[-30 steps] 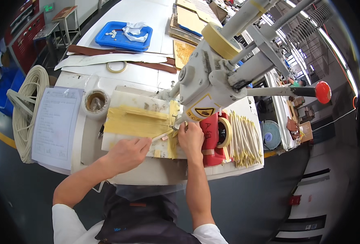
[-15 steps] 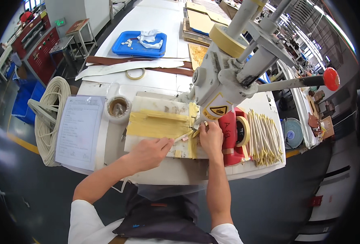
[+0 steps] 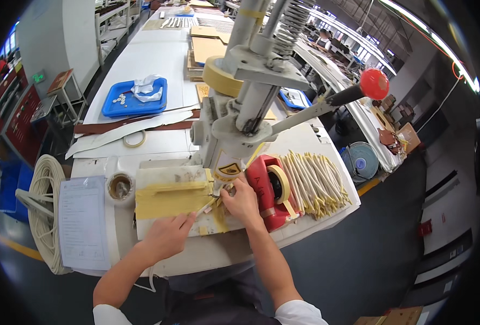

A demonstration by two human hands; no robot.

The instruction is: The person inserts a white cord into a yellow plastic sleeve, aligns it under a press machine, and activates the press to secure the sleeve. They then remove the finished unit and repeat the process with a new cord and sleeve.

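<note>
At the bench edge I work under a grey hand press with a red-knobbed lever. My left hand is closed, pinching the near end of a pale cord between thumb and fingers. The cord slants up beneath the press tip. My right hand is closed in a pinch on the other side, right by the tip; its fingers partly hide what it grips, apparently the cord's far end. Under both lies a pale base board with yellow tape across it.
Right of my right hand stands a red tape dispenser, then a bundle of white cords with yellow ends. To the left are a clear tape roll, a printed sheet and coiled cord. A blue tray sits farther back.
My view has swung, so the bench and press appear farther left and the lever looks more tilted. Both hands keep their pinch beside the press tip.
</note>
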